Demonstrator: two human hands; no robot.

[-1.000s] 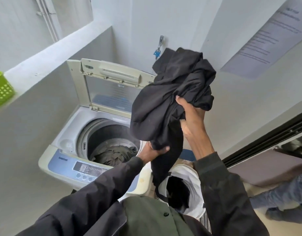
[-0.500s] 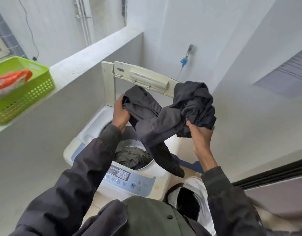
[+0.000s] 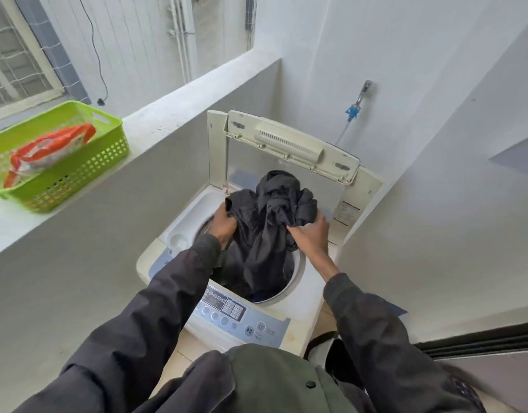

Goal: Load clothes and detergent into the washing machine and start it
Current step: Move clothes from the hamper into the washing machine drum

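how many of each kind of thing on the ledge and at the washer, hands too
basket: 1
packet in the basket: 1
washing machine: 1
garment: 1
hands: 2, left hand and right hand, both gripping the garment
total: 6

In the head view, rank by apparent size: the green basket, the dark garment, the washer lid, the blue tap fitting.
1. washer lid
2. green basket and dark garment: too close to rank, the basket cut off at the frame edge
3. blue tap fitting, smallest
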